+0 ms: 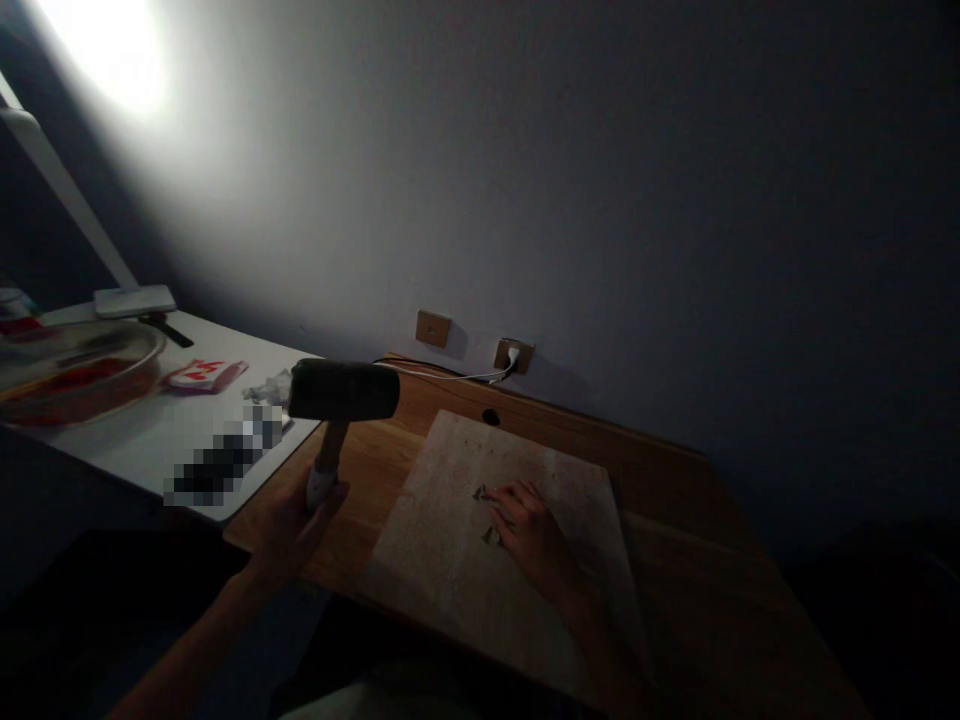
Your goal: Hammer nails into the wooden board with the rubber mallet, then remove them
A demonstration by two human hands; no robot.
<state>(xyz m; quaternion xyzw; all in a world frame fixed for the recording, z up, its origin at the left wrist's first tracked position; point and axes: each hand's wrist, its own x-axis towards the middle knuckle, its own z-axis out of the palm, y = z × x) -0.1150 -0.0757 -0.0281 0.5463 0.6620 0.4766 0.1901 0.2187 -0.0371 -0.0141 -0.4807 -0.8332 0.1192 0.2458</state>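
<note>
My left hand is wrapped around the light-coloured grip of a rubber mallet. The mallet stands upright over the left part of the wooden table, its dark head on top. On a square pale board rests my right hand, palm down, with thumb and fingers apart. Its fingertips touch or nearly touch a small dark piece. Just below the thumb lies a second small piece. Both are too small and dim to name.
Left of the wooden table stands a white table. It bears a clear bowl with reddish contents, a red-and-white packet, crumpled plastic and a desk lamp. Cables run along the wall to a socket.
</note>
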